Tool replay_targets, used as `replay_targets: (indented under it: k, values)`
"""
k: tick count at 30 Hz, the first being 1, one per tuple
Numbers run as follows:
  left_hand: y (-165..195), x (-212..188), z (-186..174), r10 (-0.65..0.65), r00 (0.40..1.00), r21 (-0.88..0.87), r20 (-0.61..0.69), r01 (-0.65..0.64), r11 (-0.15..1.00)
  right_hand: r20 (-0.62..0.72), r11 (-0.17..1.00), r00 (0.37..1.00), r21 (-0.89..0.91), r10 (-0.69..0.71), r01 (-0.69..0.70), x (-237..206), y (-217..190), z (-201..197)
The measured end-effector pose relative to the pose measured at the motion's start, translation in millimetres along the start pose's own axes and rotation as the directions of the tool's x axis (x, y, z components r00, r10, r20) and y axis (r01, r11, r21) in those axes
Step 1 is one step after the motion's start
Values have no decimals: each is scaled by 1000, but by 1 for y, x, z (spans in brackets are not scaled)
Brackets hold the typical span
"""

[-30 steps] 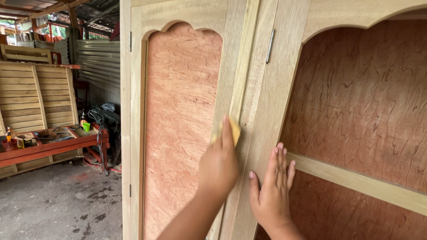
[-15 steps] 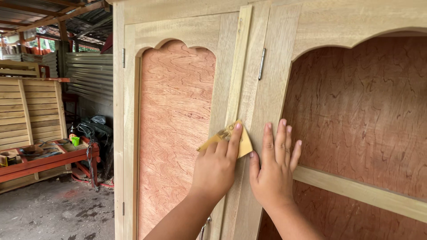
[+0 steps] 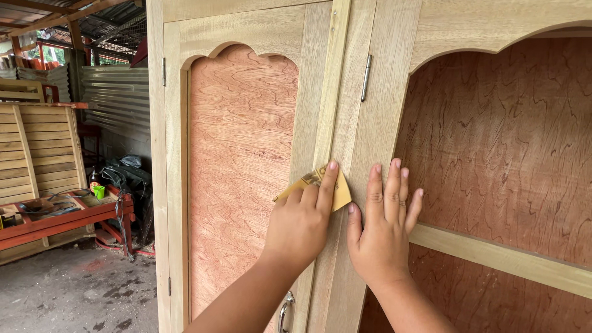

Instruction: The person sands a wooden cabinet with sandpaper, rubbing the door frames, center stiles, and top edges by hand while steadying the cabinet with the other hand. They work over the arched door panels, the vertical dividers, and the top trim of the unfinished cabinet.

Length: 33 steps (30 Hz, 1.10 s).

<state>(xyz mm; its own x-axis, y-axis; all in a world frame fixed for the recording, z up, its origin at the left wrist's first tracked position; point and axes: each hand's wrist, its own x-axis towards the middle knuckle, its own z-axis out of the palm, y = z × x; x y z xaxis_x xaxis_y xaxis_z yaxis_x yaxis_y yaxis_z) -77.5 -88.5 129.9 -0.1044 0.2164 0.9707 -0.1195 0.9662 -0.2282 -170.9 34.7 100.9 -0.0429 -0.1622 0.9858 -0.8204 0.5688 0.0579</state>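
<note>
**Sandpaper pressed to a cabinet door edge**

The left hand (image 3: 300, 223) grasps a folded piece of yellow sandpaper (image 3: 320, 185), its index finger stretched up along it, pressing it against the pale wooden edge of the cabinet door (image 3: 320, 111). The sandpaper lies on the door's upright strip, just left of the post (image 3: 382, 123) that carries a metal hinge (image 3: 365, 78). The right hand (image 3: 380, 229) holds nothing; it lies flat and spread on that post, just beside the left hand. A reddish plywood panel (image 3: 243, 172) fills the door. A metal handle (image 3: 284, 311) shows below the left wrist. A red workbench (image 3: 61, 219) stands far left.
</note>
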Motion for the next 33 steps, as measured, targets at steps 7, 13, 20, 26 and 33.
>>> replay_targets:
  k: [7,13,20,26,33]
  values:
    - [-16,56,23,-88,991,-67,106,95,993,9,996,1000,93,15,-15,1,-1,-4]
    - [-13,7,-4,61,980,-222,187,-18,975,-100,990,991,119,94,-82,0,-19,-9]
    - [-98,-26,-30,-61,865,-716,499,451,533,-174,860,983,508,51,45,-9,-94,16]
    - [-185,-34,-57,26,500,-499,866,866,-26,178,299,885,897,430,-326,26,-138,88]
    - [-245,-24,-63,133,566,-565,814,824,-46,276,278,888,879,367,-388,65,-162,112]
